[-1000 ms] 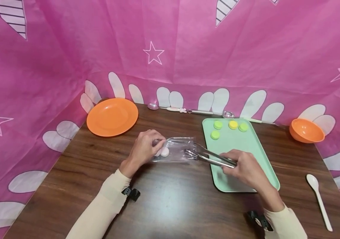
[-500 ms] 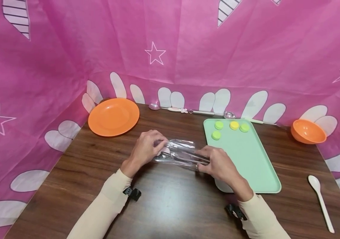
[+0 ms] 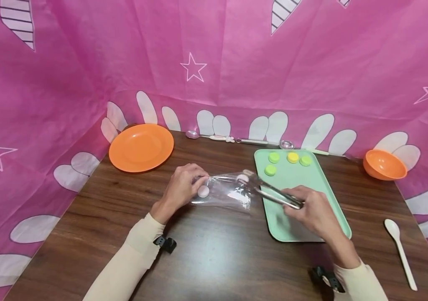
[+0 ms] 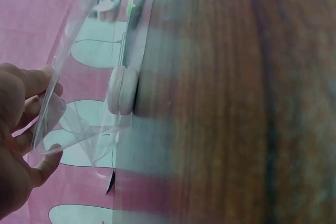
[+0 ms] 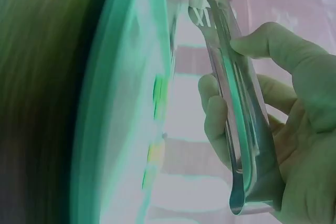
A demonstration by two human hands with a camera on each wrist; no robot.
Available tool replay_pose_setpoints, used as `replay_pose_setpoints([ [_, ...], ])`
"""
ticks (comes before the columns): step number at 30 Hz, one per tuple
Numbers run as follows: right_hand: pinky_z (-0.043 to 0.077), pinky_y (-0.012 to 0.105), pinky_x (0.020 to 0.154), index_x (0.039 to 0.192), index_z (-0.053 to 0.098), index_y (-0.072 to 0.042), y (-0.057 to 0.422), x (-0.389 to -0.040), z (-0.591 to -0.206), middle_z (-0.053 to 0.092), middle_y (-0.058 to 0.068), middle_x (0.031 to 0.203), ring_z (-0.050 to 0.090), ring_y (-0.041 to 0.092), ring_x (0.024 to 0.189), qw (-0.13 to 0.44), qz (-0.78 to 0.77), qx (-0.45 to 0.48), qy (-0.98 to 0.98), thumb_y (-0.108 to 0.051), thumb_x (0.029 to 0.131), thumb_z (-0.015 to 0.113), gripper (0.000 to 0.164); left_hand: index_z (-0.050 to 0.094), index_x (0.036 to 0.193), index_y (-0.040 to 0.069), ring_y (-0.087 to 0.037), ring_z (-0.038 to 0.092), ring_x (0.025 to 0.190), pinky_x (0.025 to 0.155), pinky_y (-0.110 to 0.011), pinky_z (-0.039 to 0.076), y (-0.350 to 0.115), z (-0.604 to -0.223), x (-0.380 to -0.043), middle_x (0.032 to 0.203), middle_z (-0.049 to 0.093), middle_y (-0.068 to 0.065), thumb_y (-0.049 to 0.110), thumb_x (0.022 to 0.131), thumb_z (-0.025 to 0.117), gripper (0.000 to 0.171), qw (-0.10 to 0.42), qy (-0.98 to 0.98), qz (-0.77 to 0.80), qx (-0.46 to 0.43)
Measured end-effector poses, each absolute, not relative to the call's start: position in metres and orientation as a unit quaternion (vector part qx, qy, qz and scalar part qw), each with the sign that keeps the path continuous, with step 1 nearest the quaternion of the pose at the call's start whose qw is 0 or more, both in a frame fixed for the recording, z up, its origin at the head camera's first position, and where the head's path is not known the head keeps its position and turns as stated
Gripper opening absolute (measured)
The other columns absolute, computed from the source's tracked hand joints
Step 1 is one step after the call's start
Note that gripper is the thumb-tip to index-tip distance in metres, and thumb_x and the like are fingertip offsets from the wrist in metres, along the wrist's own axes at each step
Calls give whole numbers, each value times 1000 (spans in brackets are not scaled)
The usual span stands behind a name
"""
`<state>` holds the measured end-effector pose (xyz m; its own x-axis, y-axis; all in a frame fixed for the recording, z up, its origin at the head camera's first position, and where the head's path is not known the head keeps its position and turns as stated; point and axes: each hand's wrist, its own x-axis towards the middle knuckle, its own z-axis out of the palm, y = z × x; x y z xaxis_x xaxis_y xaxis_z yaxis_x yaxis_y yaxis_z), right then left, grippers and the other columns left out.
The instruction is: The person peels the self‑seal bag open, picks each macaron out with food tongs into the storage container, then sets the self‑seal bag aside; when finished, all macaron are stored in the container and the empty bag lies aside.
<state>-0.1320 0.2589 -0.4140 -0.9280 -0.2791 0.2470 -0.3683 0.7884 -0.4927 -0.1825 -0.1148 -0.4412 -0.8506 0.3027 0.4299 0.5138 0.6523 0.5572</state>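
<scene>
A clear plastic bag (image 3: pixel 223 190) lies across the middle of the table, its closed end pinched by my left hand (image 3: pixel 182 186). In the bag, near those fingers, sits a pale macaron (image 3: pixel 203 191); the left wrist view shows the same macaron (image 4: pixel 123 90) standing on edge. My right hand (image 3: pixel 309 209) grips metal tongs (image 3: pixel 279 198) over the green tray (image 3: pixel 296 225). Around the tong tips, by the bag's right end, is another pale macaron (image 3: pixel 242 179); blur hides whether it is inside the bag. The right wrist view shows the tongs (image 5: pixel 236 93) between thumb and fingers.
Several green macarons (image 3: pixel 270 170) and a yellow one (image 3: pixel 293 157) sit at the tray's far end. An orange plate (image 3: pixel 141 147) stands back left, an orange bowl (image 3: pixel 384 165) back right. A white spoon (image 3: pixel 400 253) lies at right; other utensils (image 3: pixel 251 141) line the back.
The tongs went left into the bag, then came back right with one pale macaron at their tips. The other macaron stays near my left hand, which keeps its place.
</scene>
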Motion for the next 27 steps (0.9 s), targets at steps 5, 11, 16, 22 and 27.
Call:
replay_pose_setpoints([
  [5, 41, 23, 61, 118, 81, -4, 303, -133, -414, 80, 19, 107, 61, 21, 80, 87, 251, 90, -960, -7, 76, 92, 43, 86, 102, 9, -23, 76, 96, 96, -45, 61, -115, -442, -182, 99, 80, -6, 10, 95, 82, 8, 148, -899, -345, -227],
  [11, 39, 28, 64, 128, 75, 3, 339, -137, -422, 73, 32, 122, 63, 38, 88, 57, 218, -7, -974, -17, 84, 87, 50, 86, 103, 9, -23, 76, 96, 98, -45, 61, -116, -442, -182, 99, 80, -6, 11, 94, 83, 9, 143, -901, -344, -222],
  [16, 42, 35, 66, 129, 73, 4, 349, -135, -428, 69, 37, 127, 65, 49, 94, 39, 206, -28, -977, -22, 84, 88, 55, 86, 103, 8, -23, 76, 96, 99, -47, 61, -116, -442, -182, 100, 80, -6, 11, 94, 84, 10, 143, -900, -346, -221],
  [22, 44, 34, 64, 127, 75, 1, 341, -124, -420, 75, 27, 115, 68, 39, 87, 95, 213, 15, -972, -19, 79, 92, 55, 86, 102, 9, -23, 76, 96, 97, -47, 61, -115, -442, -182, 99, 81, -6, 12, 94, 83, 9, 145, -900, -347, -221],
  [27, 40, 22, 58, 121, 81, -7, 317, -113, -408, 79, 11, 101, 54, 8, 74, 81, 248, 92, -961, -11, 74, 95, 49, 86, 102, 8, -24, 76, 96, 96, -46, 62, -115, -443, -184, 99, 80, -6, 11, 95, 83, 9, 147, -899, -347, -222],
])
